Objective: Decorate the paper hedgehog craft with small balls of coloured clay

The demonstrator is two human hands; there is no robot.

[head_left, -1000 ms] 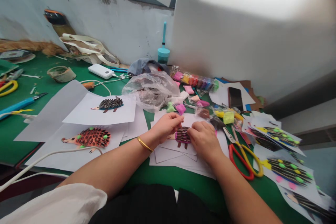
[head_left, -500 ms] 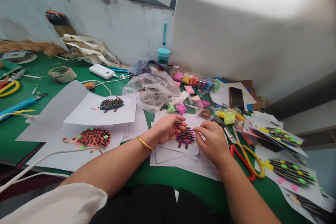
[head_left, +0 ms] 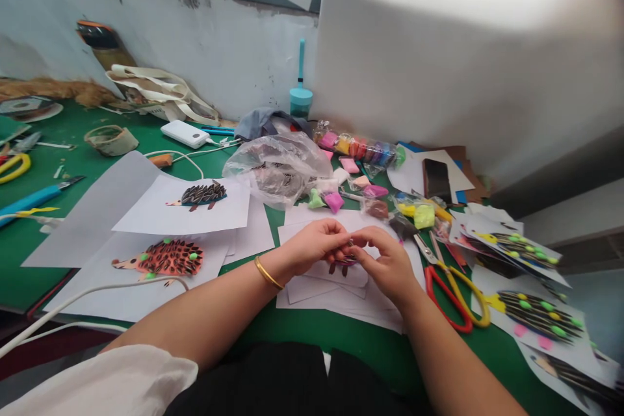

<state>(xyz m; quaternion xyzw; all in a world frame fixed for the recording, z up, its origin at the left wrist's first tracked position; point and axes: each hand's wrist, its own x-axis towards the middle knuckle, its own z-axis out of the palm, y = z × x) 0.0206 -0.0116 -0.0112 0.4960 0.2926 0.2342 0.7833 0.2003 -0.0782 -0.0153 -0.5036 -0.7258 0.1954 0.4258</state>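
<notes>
My left hand (head_left: 316, 248) is closed, palm side up, its fingers curled around striped sunflower seeds that are mostly hidden. Its fingertips meet those of my right hand (head_left: 385, 263), whose thumb and forefinger pinch a small dark sliver that looks like a sunflower seed (head_left: 350, 244). Just below both hands lies a purple hedgehog picture (head_left: 347, 269) on white paper, its body largely covered by my fingers and two brown feet showing. More white sheets (head_left: 312, 296) are stacked under it.
Left are finished hedgehog pictures, one blue (head_left: 203, 194) and one orange (head_left: 170, 257). A plastic bag of seeds (head_left: 280, 172) and wrapped clay pieces (head_left: 334, 201) sit behind my hands. Scissors (head_left: 451, 286) and more pictures (head_left: 536, 315) lie right. A white cable (head_left: 121, 286) crosses the left.
My right hand has moved left and up from the hedgehog's edge to meet my left fingertips. My left fingers have curled in more. The view has shifted slightly.
</notes>
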